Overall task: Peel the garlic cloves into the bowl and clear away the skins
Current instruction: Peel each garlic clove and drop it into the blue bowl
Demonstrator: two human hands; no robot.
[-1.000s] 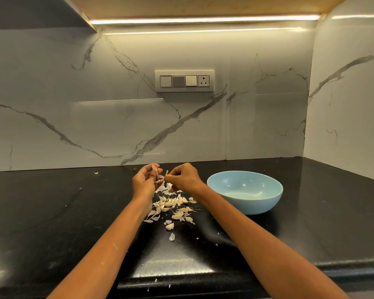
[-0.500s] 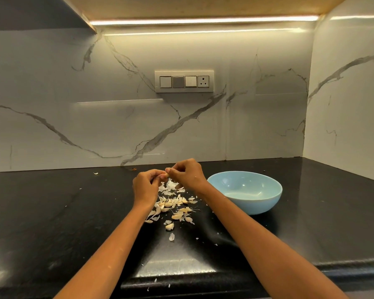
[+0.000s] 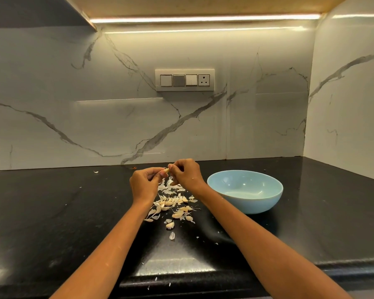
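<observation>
Black stone worktop (image 3: 52,212) against a white marble-veined wall, lit by a strip light under the cabinet. Far left, near the wall, one stray flake of skin (image 3: 96,172). Left hand (image 3: 144,183) raised over the worktop, fingers curled, grip pinching one end of a small garlic clove (image 3: 166,170). Right hand (image 3: 185,172) touching it from the other side, fingers curled, grip pinching the same clove; both forearms reaching in from the bottom edge. Directly beneath the hands, a loose pile of garlic cloves and papery skins (image 3: 171,203) lying on the worktop, with a few single pieces trailing toward the front edge. On the wall above, a switch panel (image 3: 184,80) with three switches and a socket. Just right of the pile, beside the right forearm, a pale blue bowl (image 3: 245,192) standing upright; nothing clearly visible inside. Farther right, the worktop running into a corner with a second marble wall.
</observation>
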